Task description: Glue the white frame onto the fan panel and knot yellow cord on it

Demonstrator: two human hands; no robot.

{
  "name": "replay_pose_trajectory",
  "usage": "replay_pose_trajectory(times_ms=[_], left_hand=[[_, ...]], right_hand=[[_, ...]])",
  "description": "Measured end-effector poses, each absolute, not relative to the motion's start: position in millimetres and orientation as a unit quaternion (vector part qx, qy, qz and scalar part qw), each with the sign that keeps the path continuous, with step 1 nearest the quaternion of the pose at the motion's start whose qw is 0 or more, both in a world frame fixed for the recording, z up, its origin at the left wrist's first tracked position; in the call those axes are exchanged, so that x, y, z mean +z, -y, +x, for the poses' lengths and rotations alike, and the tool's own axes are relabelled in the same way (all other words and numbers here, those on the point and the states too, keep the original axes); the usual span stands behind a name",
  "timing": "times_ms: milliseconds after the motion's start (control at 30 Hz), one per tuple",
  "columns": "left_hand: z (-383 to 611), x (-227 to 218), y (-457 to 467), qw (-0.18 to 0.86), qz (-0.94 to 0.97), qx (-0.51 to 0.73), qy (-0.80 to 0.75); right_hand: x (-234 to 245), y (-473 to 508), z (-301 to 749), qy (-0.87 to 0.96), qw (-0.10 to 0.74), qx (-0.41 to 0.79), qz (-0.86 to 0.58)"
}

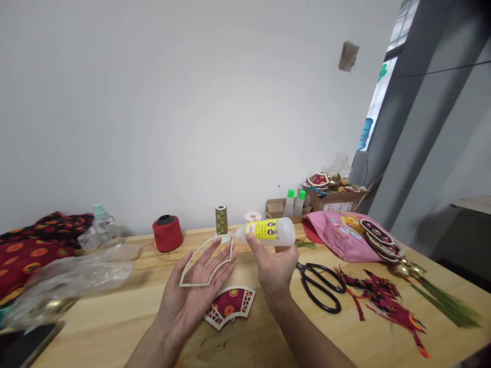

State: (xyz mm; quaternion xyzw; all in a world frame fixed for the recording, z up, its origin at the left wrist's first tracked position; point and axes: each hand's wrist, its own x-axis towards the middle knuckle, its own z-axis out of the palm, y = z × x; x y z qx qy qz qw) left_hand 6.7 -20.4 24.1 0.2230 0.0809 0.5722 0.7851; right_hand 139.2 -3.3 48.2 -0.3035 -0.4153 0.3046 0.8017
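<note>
Gripping the squeeze bottle in my right hand, I am supporting a thin frame on my spread left hand.
Both are hovering over the table. Frame is looking light, stiff, likely brittle, its rim offering safest hold; bottle is looking smooth, squeezable, its middle suiting my grasp.

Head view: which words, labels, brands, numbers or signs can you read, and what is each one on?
None can be read clearly.
Squeeze bottle in the right hand: characters on its yellow label, too small and blurred.
Larger cardboard box at the back: print on its white label, too small.
Pink bag: coloured print; any lettering too blurred to tell.
</note>
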Motion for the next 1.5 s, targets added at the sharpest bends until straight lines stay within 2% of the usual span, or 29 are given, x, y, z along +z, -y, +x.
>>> replay_pose_trajectory(times_ms=[833, 1067, 1200, 1367, 1500], left_hand=[[3, 25, 21, 0.783, 0.224, 0.577, -0.067], [1, 22, 21, 0.786, 0.206, 0.58, -0.056], [-1, 22, 20, 0.796, 0.194, 0.571, -0.051], [2, 27, 21, 0.817, 0.185, 0.54, -0.083], [5, 24, 20, 0.827, 0.184, 0.519, -0.114]], right_hand=[[53, 6, 141, 0.395, 0.815, 0.3, -0.3], [56, -9, 153, 0.381, 0.816, 0.333, -0.279], [62, -12, 168, 0.428, 0.795, 0.346, -0.256], [58, 2, 182, 0.517, 0.729, 0.38, -0.238], [45, 11, 185, 0.518, 0.742, 0.353, -0.238]])
